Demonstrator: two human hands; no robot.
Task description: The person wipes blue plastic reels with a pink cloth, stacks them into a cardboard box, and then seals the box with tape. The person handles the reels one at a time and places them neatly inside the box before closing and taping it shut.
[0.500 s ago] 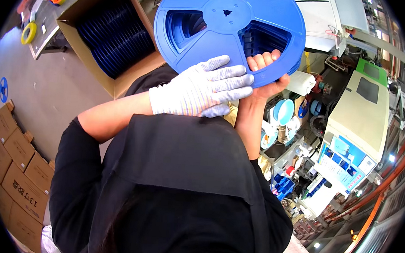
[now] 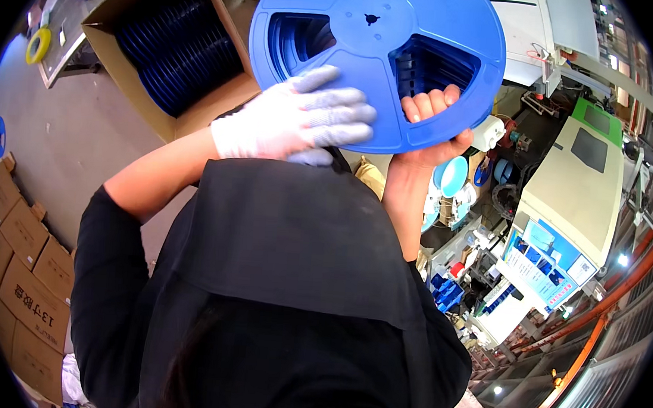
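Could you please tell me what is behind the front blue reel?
Through openings in the front blue reel, more blue rims show, and fingers of the right hand. The rest is covered, so I cannot count the rims.

Bright, fairly even indoor light covers the scene, with small lamps (image 2: 623,259) glaring at the right. The blue reel (image 2: 457,21) is softly lit, while the inside of the carton (image 2: 131,91) falls into shadow and the black clothing (image 2: 294,239) shows little detail. Motion blurs the gloved left hand (image 2: 298,120). Fisheye distortion curves the outer edges; the far right background seems soft, perhaps unfocused.
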